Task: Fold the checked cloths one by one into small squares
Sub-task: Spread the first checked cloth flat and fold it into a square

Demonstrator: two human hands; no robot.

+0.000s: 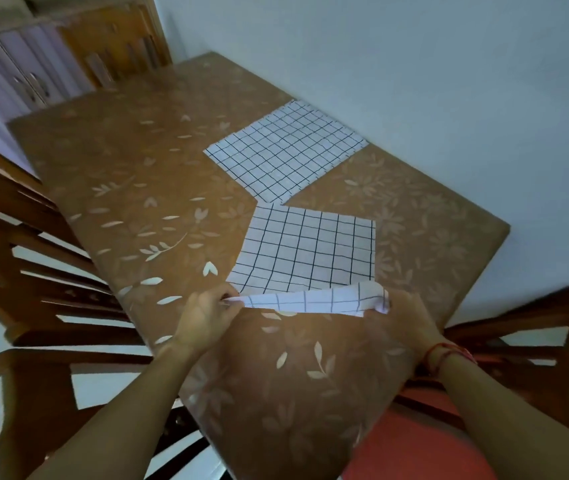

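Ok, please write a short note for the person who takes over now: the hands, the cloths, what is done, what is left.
Left hand pinches the near-left corner of the near cloth; right hand pinches its near-right corner.
That near edge is lifted; the rest lies on the table.
The far cloth lies spread flat, untouched.
Done: no finished square in view.
Left: complete this fold, reduce it to a small square, then fold the far cloth.

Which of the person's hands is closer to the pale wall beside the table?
Right. The right hand grips a corner of the near cloth on the side of the table along the wall; the left hand pinches the other corner, farther out toward the slatted chairs.
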